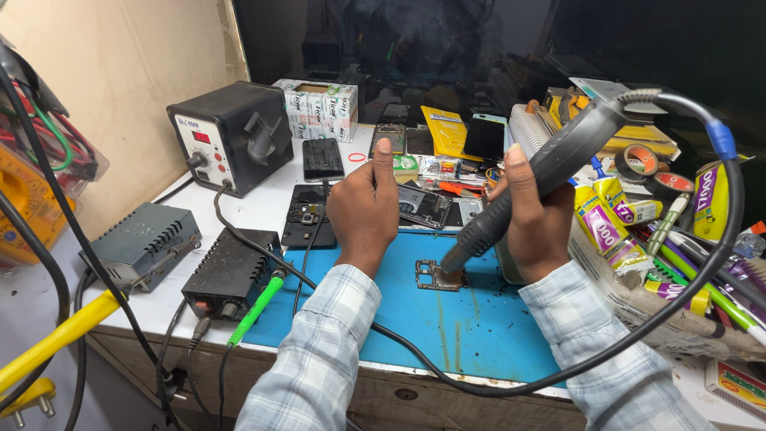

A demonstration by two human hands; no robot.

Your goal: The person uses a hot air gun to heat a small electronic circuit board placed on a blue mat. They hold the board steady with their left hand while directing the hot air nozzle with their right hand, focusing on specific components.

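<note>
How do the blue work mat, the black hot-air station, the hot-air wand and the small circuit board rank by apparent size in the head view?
1. blue work mat
2. black hot-air station
3. hot-air wand, in the right hand; nearer the camera, so its rank against the station is unsure
4. small circuit board

Hot-air gun (550, 164): matt grey plastic. Board (439, 275): bare shiny metal. Mat (447, 319): matt blue rubber, stained. Sleeves (319, 359): checked cloth. Desk (263, 209) top: smooth white; front edge worn wood.
</note>
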